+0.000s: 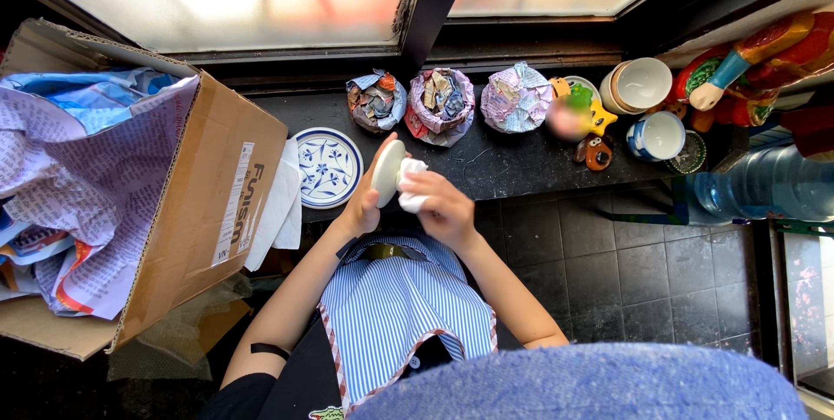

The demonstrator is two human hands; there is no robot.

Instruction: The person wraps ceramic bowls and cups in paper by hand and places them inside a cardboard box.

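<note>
My left hand (363,203) holds a small white plate (387,172) on edge, just in front of the dark stone ledge (512,168). My right hand (443,203) presses a crumpled white tissue (410,184) against the plate's face. A second plate with a blue floral pattern (326,166) lies flat on the ledge to the left of my hands, partly on white paper (280,211).
A large cardboard box (208,203) stuffed with newspaper stands at left. Three paper-wrapped bundles (443,103) sit at the back of the ledge. To the right are cups (641,83), small figurines (595,151), a painted ornament (747,55) and a big water bottle (756,190).
</note>
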